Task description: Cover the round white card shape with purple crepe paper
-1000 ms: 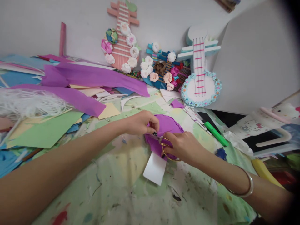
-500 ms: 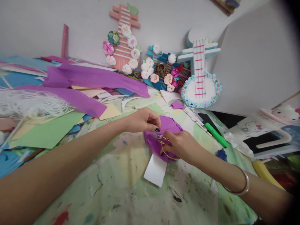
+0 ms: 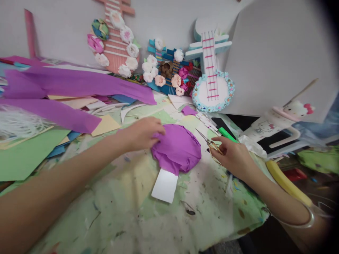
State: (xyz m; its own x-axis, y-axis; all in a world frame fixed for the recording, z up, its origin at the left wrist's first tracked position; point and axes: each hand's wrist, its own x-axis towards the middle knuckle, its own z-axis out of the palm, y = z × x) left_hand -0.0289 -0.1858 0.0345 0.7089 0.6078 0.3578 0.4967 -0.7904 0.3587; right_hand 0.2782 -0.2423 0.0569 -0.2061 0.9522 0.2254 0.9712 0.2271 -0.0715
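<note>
On the table lies a rounded piece wrapped in wrinkled purple crepe paper [image 3: 180,148]. A flat white strip [image 3: 164,187] sticks out of its near end. My left hand [image 3: 144,134] is at the upper left edge of the piece, its curled fingers pinching the purple paper there; the fingertips are partly hidden. To the right, my right hand [image 3: 233,155] holds gold-handled scissors [image 3: 209,141] by the handles. Their blades point up and left, apart from the purple paper.
Purple strips [image 3: 79,83], coloured sheets [image 3: 31,151] and white cord [image 3: 23,121] are heaped at left. Decorated instrument models, one pink [image 3: 116,46] and one white and blue [image 3: 212,81], stand behind. At right are a green marker [image 3: 227,134], a cup [image 3: 272,121] and a yellow curved object [image 3: 287,183].
My right hand has drawn the scissors away from the purple paper to the right. My left hand has shifted to the paper's left edge. The view has turned somewhat.
</note>
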